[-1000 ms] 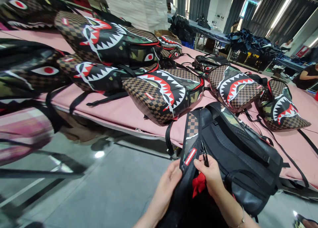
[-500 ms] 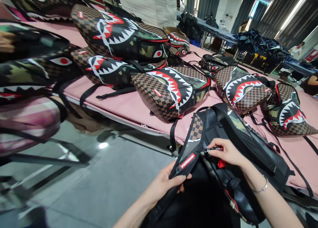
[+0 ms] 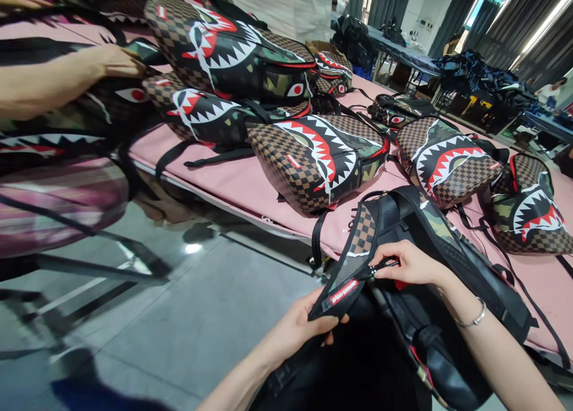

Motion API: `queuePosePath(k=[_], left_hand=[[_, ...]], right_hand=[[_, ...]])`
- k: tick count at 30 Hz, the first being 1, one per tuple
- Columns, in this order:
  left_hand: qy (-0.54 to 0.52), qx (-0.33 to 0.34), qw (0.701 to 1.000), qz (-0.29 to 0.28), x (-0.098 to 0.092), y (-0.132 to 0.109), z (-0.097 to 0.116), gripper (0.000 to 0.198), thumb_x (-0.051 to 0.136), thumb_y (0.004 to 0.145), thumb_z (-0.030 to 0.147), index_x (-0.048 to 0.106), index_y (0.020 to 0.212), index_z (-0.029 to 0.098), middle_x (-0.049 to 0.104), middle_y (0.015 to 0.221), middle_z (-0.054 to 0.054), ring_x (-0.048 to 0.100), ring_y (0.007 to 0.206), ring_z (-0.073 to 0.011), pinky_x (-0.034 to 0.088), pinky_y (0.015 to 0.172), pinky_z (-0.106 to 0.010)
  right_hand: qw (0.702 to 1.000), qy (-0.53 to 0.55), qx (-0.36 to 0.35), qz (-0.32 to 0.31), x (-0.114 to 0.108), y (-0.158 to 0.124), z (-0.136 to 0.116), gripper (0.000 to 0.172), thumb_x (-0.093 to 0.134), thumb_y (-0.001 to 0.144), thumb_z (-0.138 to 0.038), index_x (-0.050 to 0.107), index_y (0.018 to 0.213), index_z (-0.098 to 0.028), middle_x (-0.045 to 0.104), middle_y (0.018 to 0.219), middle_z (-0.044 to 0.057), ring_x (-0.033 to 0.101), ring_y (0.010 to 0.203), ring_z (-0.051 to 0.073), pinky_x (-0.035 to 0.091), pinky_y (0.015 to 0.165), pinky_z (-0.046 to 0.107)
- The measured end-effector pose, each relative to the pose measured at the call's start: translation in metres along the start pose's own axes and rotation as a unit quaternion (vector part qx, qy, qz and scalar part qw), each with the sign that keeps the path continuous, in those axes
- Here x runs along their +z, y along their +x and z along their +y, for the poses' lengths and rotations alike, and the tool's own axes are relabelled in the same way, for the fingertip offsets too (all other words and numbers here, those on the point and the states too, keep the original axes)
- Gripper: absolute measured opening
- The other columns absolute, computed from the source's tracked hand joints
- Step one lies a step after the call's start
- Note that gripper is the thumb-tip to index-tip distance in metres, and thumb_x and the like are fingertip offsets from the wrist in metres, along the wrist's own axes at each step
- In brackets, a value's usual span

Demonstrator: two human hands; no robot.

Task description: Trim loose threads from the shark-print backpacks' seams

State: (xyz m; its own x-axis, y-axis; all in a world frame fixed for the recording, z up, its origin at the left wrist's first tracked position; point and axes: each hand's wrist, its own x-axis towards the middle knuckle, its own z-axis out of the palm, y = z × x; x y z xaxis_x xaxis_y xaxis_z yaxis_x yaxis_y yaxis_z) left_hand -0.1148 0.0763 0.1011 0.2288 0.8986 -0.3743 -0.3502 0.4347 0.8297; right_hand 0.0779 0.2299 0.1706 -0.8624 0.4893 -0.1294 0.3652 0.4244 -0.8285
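My left hand (image 3: 308, 324) is closed around a padded shoulder strap (image 3: 342, 279) of a backpack, with the thumb on top. The strap has a checkered patch and a red label. My right hand (image 3: 409, 264) pinches a small slim black tool (image 3: 384, 266), whose tip is against the strap's edge above the label; its exact kind is hard to make out. The backpack (image 3: 461, 273) lies with its black back side up, leaning over the table edge toward me. A red piece shows under my right fingers.
Several shark-mouth backpacks (image 3: 313, 166) lie on the pink table (image 3: 228, 178). At the left, another person's arm (image 3: 58, 79) reaches over a backpack near a plaid-covered stool (image 3: 62, 205). Dark fabric heaps (image 3: 483, 79) lie on tables behind.
The other person's arm has come further into view at the left, over a backpack. My right hand with the tool has shifted slightly along the strap's edge; my left keeps its grip.
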Motion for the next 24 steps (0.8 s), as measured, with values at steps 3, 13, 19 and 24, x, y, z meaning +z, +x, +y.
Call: queuePosePath(k=[3, 13, 19, 24], left_hand=[[0.004, -0.004, 1.0, -0.009, -0.001, 0.002, -0.002, 0.05, 0.07, 0.067, 0.034, 0.052, 0.109, 0.015, 0.066, 0.084, -0.005, 0.054, 0.054, -0.0101, 0.044, 0.054, -0.023], [0.019, 0.015, 1.0, -0.017, 0.001, 0.0, 0.001, 0.043, 0.067, 0.069, 0.031, 0.052, 0.105, 0.014, 0.065, 0.084, -0.006, 0.053, 0.059, -0.0114, 0.046, 0.054, -0.025], [0.022, 0.029, 0.999, -0.027, 0.004, 0.0, 0.003, 0.04, 0.066, 0.071, 0.03, 0.053, 0.106, 0.014, 0.064, 0.083, -0.005, 0.053, 0.061, -0.0114, 0.047, 0.055, -0.025], [0.022, 0.044, 0.999, -0.018, 0.008, -0.003, 0.005, 0.046, 0.066, 0.072, 0.03, 0.051, 0.111, 0.014, 0.063, 0.084, -0.005, 0.053, 0.06, -0.0113, 0.048, 0.055, -0.025]], right_hand=[[1.0, -0.016, -0.009, -0.025, -0.002, 0.003, 0.0, 0.017, 0.065, 0.076, -0.029, 0.066, 0.084, -0.015, 0.066, 0.076, 0.002, 0.058, 0.066, 0.013, 0.044, 0.062, 0.022], [0.999, 0.04, -0.01, -0.034, -0.007, 0.002, 0.008, 0.017, 0.066, 0.075, -0.028, 0.064, 0.084, -0.014, 0.065, 0.081, 0.003, 0.06, 0.074, 0.014, 0.045, 0.068, 0.023], [0.997, -0.013, -0.033, -0.067, -0.005, 0.008, 0.0, 0.018, 0.065, 0.077, -0.029, 0.065, 0.087, -0.014, 0.066, 0.081, 0.003, 0.059, 0.072, 0.014, 0.044, 0.066, 0.022], [0.991, -0.094, -0.058, -0.076, 0.002, 0.011, -0.01, 0.017, 0.064, 0.078, -0.03, 0.065, 0.089, -0.017, 0.066, 0.078, 0.0, 0.054, 0.061, 0.01, 0.04, 0.059, 0.02]])
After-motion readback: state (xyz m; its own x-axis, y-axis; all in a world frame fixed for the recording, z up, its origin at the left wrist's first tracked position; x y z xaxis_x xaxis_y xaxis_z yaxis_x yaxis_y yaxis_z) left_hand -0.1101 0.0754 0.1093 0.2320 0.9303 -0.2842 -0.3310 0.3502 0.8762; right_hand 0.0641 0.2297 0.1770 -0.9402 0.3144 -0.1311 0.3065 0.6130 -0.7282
